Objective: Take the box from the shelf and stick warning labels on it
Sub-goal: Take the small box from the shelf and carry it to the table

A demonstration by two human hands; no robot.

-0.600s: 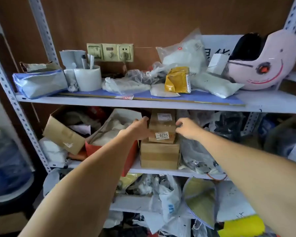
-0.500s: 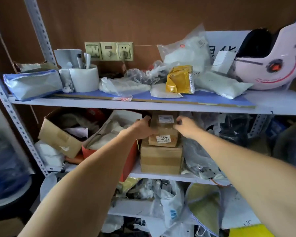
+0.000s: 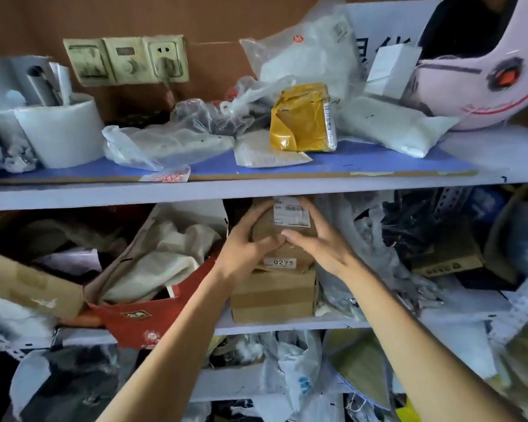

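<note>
While both hands grip box (image 3: pixel 287 229), it's atop bigger carton (image 3: pixel 273 295).

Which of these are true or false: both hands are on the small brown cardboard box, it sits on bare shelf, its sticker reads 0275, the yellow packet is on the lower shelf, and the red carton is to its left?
1. Both the left hand and right hand grip the small brown cardboard box. True.
2. That box sits on bare shelf board. False: it sits on a larger brown cardboard box.
3. Its front sticker reads 0275. True.
4. The yellow taped packet lies on the lower shelf. False: it lies on the upper shelf.
5. The open red carton stands to the left of the boxes. True.
</note>
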